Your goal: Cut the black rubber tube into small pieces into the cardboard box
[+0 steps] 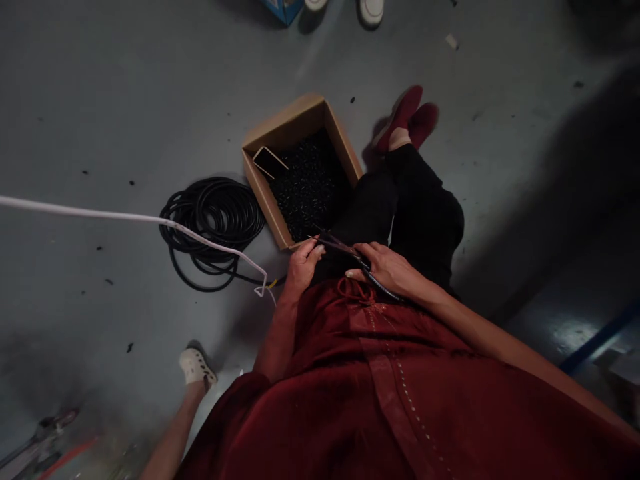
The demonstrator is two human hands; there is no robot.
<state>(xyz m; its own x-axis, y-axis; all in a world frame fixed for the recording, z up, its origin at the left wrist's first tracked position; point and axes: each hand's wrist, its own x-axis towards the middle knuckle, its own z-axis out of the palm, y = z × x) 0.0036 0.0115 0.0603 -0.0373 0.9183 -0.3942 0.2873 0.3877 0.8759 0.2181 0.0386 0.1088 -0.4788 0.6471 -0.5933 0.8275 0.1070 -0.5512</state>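
I log: left hand [305,268] pinching black cable [380,283] end | right hand [385,268] gripping further along | cable held just past cardboard box [263,193] corner | cable coil [210,227] on floor

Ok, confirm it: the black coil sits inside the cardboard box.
Wrong: the coil lies on the floor beside the box, not inside it, as the head view shows.

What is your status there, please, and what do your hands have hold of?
Left hand on scissors, right hand gripping black cable. Box of black pieces ahead. White cord across coil, left.
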